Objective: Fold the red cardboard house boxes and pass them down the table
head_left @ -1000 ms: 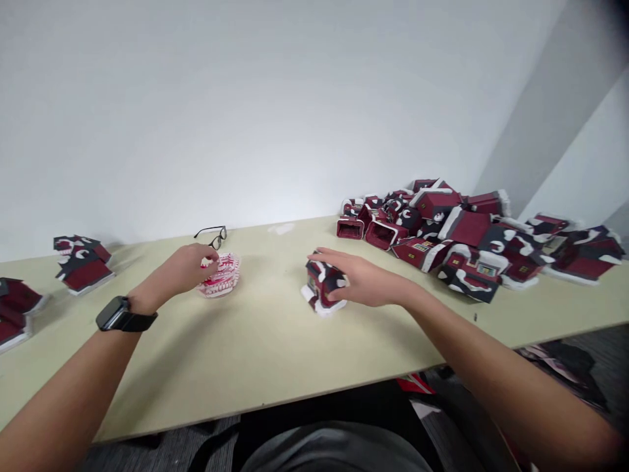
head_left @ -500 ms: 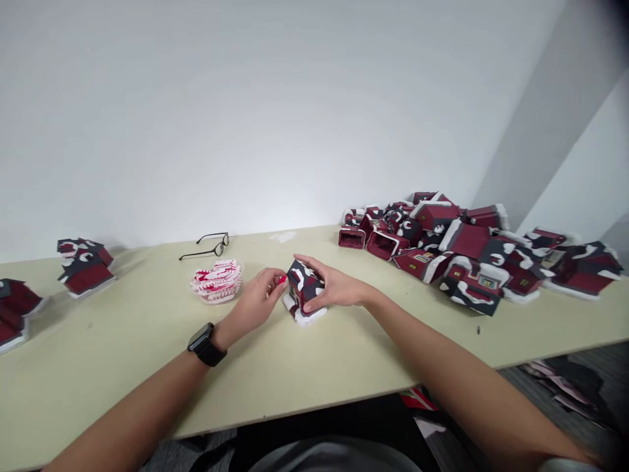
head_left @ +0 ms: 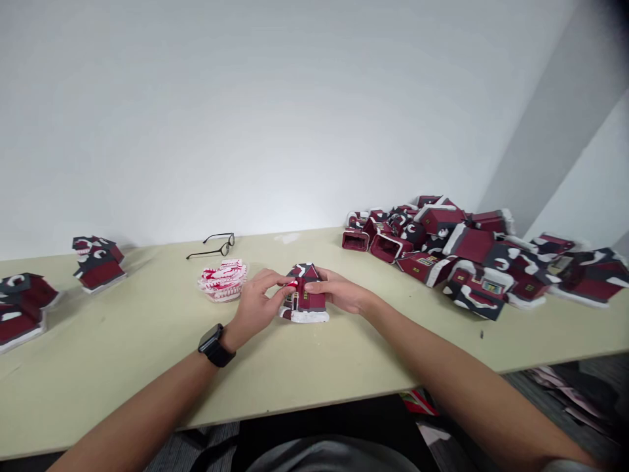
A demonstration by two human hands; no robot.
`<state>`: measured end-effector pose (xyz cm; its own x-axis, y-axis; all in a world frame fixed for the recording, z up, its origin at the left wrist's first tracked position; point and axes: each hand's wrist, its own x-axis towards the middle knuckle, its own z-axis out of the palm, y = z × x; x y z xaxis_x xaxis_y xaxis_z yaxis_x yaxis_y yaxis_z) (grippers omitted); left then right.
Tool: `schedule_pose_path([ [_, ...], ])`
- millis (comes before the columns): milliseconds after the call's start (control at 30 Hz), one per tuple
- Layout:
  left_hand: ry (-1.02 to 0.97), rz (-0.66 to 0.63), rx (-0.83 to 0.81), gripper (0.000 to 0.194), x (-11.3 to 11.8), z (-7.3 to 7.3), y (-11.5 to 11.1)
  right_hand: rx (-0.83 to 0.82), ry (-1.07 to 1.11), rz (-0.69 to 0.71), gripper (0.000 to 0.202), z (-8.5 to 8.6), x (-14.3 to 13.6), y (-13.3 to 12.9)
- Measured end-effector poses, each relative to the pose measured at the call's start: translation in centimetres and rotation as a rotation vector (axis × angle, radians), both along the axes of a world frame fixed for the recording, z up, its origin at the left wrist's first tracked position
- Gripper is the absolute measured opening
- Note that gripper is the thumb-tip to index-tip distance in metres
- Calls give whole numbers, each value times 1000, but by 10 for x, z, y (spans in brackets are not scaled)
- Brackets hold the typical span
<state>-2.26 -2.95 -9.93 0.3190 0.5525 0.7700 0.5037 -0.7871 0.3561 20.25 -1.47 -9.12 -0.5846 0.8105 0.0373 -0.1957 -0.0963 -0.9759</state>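
A small dark-red model house [head_left: 310, 300] with a black-and-white snowy roof and a white base stands upright on the table in front of me. My right hand [head_left: 339, 292] grips it from the right side, thumb on the front wall. My left hand [head_left: 260, 301], wearing a black watch, pinches a small red-and-white piece [head_left: 291, 286] against the house's left front; its exact shape is mostly hidden by the fingers. Just left of that hand sits a clear bowl [head_left: 200, 283] filled with red-and-white pieces [head_left: 223, 278].
Many similar model houses [head_left: 469, 242] lie heaped on the right of the table [head_left: 344, 373]. More houses [head_left: 101, 265] stand at the left. Black-framed glasses [head_left: 225, 249] rest near the wall. A tiny dark bit [head_left: 481, 334] lies at right front.
The house has turned so that its windowed wall faces me and it stands more upright. My right hand has shifted round to its right side; the left still pinches the red piece.
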Motion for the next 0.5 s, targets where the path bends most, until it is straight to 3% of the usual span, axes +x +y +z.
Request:
schedule_pose_path([
  [167, 51, -13, 120, 7, -5, 1, 2, -49, 39, 6, 53, -7, -2, 1],
  [333, 225, -72, 289, 35, -10, 2, 2, -112, 111, 36, 56, -18, -3, 7],
  [500, 295, -103, 332, 41, -13, 3, 1, -144, 143, 63, 59, -20, -2, 9],
])
